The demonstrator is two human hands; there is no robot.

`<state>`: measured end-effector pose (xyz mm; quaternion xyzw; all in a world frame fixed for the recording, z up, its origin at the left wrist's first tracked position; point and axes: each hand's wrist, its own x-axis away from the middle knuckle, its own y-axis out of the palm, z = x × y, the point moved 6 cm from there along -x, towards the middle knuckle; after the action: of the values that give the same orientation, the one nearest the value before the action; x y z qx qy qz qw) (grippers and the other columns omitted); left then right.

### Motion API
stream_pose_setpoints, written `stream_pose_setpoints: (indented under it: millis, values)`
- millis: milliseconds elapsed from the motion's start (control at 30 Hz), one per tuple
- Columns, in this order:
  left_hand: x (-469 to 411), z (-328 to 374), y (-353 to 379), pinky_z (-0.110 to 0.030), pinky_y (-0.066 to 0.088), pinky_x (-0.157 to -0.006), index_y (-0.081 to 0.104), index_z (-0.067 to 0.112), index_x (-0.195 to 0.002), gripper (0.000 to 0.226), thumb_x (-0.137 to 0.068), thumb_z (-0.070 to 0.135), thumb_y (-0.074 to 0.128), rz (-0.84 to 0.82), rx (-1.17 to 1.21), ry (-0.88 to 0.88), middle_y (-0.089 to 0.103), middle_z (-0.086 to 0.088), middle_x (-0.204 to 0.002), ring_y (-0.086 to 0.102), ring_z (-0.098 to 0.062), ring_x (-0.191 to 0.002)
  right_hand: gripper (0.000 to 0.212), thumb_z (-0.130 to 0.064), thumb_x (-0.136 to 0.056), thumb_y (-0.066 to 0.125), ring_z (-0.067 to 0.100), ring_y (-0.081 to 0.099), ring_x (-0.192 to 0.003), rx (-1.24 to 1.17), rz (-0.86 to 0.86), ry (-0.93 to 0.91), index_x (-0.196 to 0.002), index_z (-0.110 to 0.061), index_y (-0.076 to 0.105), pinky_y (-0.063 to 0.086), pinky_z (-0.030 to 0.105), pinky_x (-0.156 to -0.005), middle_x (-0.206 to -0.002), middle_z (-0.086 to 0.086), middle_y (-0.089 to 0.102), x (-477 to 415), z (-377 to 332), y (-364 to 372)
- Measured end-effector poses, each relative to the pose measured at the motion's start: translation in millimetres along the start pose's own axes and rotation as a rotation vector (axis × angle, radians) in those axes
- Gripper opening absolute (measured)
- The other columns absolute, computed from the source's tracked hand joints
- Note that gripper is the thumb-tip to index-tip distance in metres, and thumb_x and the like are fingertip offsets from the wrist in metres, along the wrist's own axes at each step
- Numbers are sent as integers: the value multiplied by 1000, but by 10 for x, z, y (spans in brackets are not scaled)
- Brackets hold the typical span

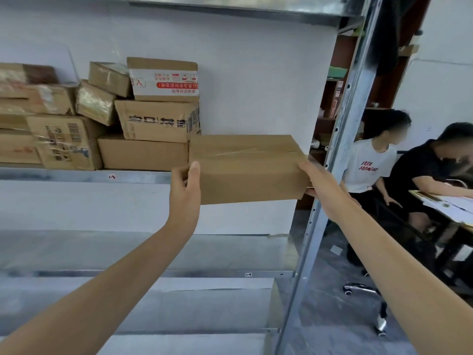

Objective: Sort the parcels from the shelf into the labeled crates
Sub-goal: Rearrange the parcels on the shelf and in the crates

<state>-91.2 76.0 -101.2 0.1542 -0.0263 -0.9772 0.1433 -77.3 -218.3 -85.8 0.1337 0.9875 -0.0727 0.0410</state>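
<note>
A plain brown cardboard parcel (247,170), taped along its top, juts out past the front edge of the metal shelf (84,176). My left hand (184,190) grips its left end, thumb up along the front corner. My right hand (316,184) holds its right end, fingers curled under the bottom corner. Several other cardboard parcels (143,116) are stacked on the same shelf to the left, one with red printing on white tape (163,82). No crates are in view.
The shelf's steel upright (340,149) stands just right of the parcel. Lower shelf boards (143,274) lie below my arms. Beyond the upright, two people (371,165) sit at a desk (450,203), with an office chair base (363,290) on the floor.
</note>
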Motion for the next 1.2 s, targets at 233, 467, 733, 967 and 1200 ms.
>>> stream_pose_setpoints:
  millis: [233,467,733,967,1200]
  values:
    - [416,56,-785,-9,44,-57,51,9,-101,22,-100,30,55,45,10,49,56,11,-86,56,-1,-73,55,-64,-90,54,17,57,-114,179,-114,49,-127,-23,59,44,36,-101,-132,0,54,627,137,330]
    - [729,-86,-2261,-14,43,-64,53,12,-89,24,-98,34,59,168,-44,-9,52,6,-80,51,0,-67,36,-50,-99,50,-7,54,-92,198,-247,-51,-125,-27,57,40,13,-76,-112,-12,59,1296,46,1511]
    - [1367,-256,-4137,-31,50,-95,71,34,-109,18,-92,33,68,264,-85,-228,73,9,-111,67,-11,-102,36,-45,-95,60,11,62,-100,290,-435,-126,-114,-15,64,50,26,-82,-112,-4,66,2102,213,3113]
    - [2032,-189,-5534,-33,53,-91,67,22,-124,33,-92,25,68,443,-192,-220,71,3,-117,65,-13,-108,32,-28,-86,76,9,62,-94,245,-659,-64,-105,-19,52,47,24,-70,-107,-2,64,2850,406,4411]
    - [2603,-39,-6308,-49,50,-101,68,43,-113,25,-89,36,69,603,-303,-184,62,0,-122,60,-20,-115,49,-52,-89,65,10,60,-100,212,-816,-127,-118,-16,50,49,26,-81,-114,-1,61,3315,212,5291]
